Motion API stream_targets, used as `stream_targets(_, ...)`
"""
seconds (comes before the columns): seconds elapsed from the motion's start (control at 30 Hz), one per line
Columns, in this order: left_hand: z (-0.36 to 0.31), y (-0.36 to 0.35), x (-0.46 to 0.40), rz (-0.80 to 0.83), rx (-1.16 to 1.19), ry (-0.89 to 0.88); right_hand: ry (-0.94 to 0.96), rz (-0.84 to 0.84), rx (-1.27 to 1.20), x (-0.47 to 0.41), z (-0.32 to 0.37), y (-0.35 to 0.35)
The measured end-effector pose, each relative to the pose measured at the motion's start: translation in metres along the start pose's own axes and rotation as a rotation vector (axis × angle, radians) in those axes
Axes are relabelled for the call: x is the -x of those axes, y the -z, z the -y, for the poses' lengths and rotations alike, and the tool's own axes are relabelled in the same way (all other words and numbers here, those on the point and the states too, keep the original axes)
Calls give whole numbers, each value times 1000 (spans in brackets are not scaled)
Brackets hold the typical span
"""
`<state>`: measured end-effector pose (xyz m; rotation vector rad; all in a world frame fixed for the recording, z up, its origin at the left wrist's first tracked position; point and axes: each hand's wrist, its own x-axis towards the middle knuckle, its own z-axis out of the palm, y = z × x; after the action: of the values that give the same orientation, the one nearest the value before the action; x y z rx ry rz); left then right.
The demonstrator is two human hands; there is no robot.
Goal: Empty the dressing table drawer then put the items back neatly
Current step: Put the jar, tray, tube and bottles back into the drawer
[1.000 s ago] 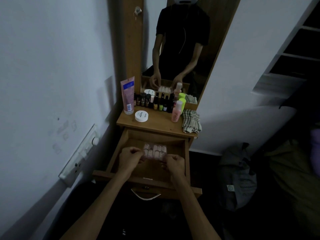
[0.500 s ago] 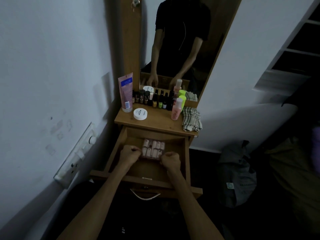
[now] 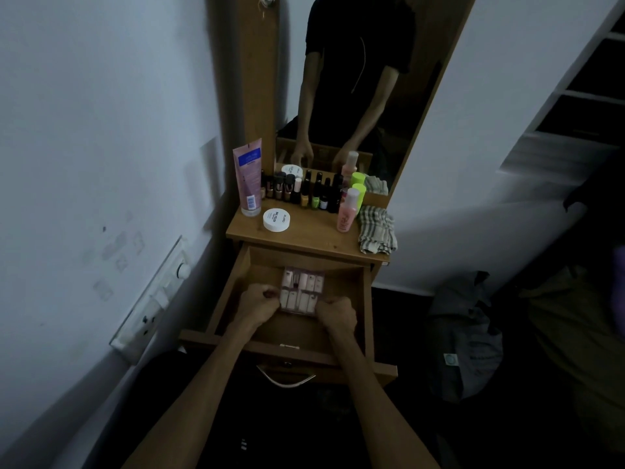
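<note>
Clear plastic catches what little light there is: the compartmented case [image 3: 302, 292] of small pale bottles is now lowered onto the floor of the open drawer [image 3: 367, 299], toward its back, where a second ago it was held up above the drawer and nearer the front. It is pinched at its left edge by the curled fingers of the left hand [image 3: 257, 301] and at its right edge by the right hand [image 3: 336, 313], both fists tight against the case, so the grip is not yet released. That drop reads as the put-back half of the task being under way, with this case seemingly the first thing returned; nothing else can be made out in the drawer in this dim light. Much is left waiting on the tabletop [image 3: 304, 233]: the pink tube [image 3: 248, 179], the white jar [image 3: 276, 220], the row of nail polish bottles [image 3: 301, 192], the pink bottle [image 3: 347, 209] and the checked cloth [image 3: 376, 231].
</note>
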<state>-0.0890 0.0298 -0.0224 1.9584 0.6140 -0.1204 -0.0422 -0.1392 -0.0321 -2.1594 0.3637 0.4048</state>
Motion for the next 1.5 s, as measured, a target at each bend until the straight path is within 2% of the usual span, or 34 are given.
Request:
stream_targets(0.2,0,1,5,4,89,-20,6,-6,23,5,2,-2)
stream_targets(0.37,-4,3,4,-161,165,-58,135,-105,59,17,10,3)
stream_targets(0.5,-15,9,4,-254,131,-194,389,-240,37,27,27,6)
stream_targets(0.6,-33,20,-4,-319,70,-265,536,-276,-17,28,49,7)
stream_targets(0.73,-68,33,-24,-484,-18,-375,583,-274,-57,21,79,11)
stream_targets(0.8,-84,38,-34,-524,-38,-364,572,-295,-85,15,88,14)
stream_targets(0.9,-96,41,-47,-524,-84,-348,546,-343,-133,2,96,17)
stream_targets(1.07,-99,34,-68,-517,-267,-244,520,-264,-138,-15,105,16)
stream_targets(1.23,-102,26,-74,-520,-320,-186,563,-258,-125,-17,97,17)
stream_targets(1.37,-95,23,-72,-537,-219,-261,591,-263,-164,-17,87,21)
stream_targets(1.5,-72,23,-52,-399,-171,-388,608,-264,-282,-8,74,21)
